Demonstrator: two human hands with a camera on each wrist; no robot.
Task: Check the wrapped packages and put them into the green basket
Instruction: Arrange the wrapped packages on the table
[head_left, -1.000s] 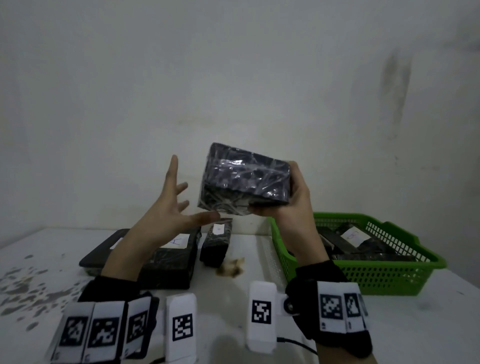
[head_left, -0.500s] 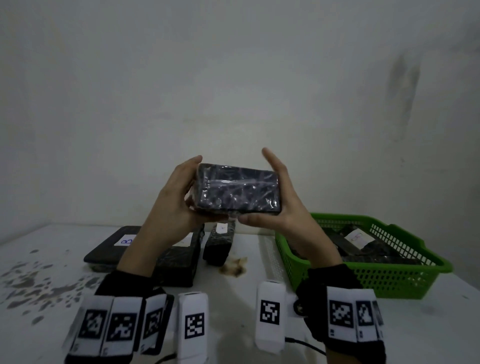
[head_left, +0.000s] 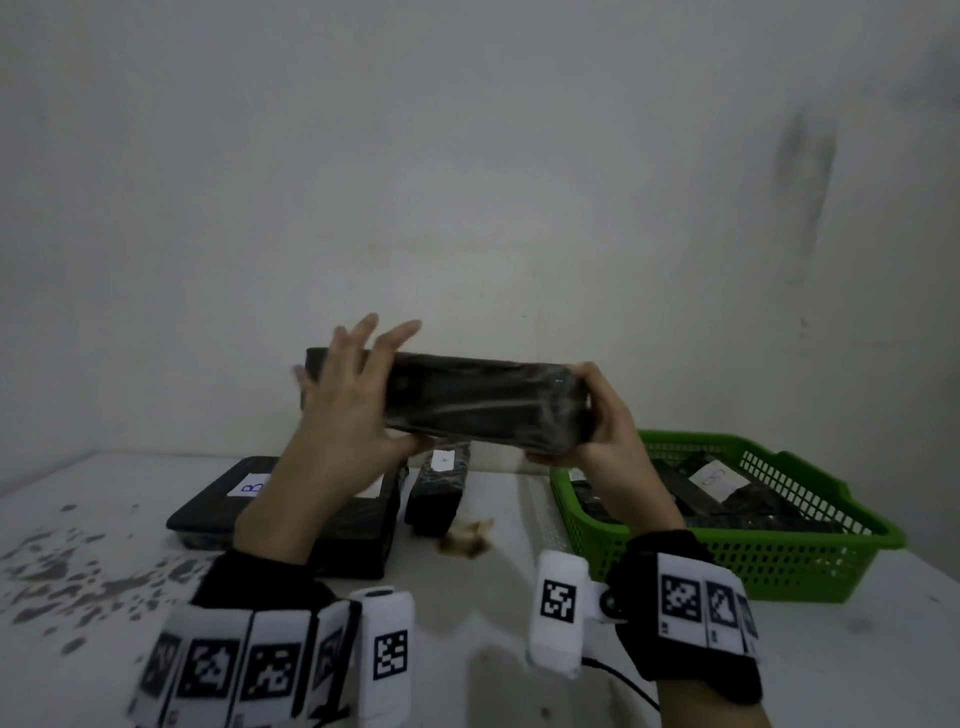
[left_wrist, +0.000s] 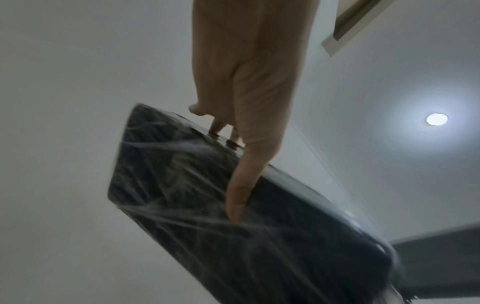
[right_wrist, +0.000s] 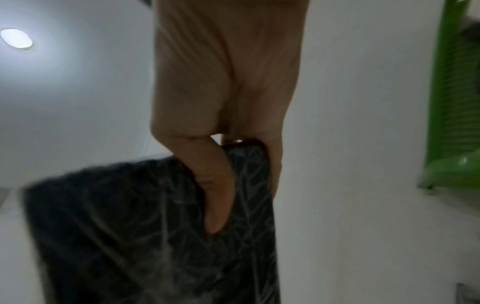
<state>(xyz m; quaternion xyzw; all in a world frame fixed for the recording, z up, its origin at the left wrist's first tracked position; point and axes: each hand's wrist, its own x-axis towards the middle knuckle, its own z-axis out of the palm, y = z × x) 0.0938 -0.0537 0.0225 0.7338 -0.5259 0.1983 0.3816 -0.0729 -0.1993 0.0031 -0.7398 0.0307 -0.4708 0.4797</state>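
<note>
While you hold the wrapped package (head_left: 483, 402) up above the worktop (head_left: 493, 582), your right hand (head_left: 605, 426) pinches 1 end, your left hand (head_left: 353, 410) presses it with spread fingers (head_left: 395, 338), left of the green basket (head_left: 769, 561).

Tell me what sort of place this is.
Probably a bare packing or sorting room: plain white wall, stained white table, labelled wrapped packages and a green basket.

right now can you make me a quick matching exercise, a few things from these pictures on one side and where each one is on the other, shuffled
Things:
1. wrapped package
2. green basket
3. package labelled B
4. brown stain

Places:
a. table, left side
b. held up between both hands
c. table, right side
d. table, just left of the basket

Pairs: 1-b, 2-c, 3-a, 4-d
</note>
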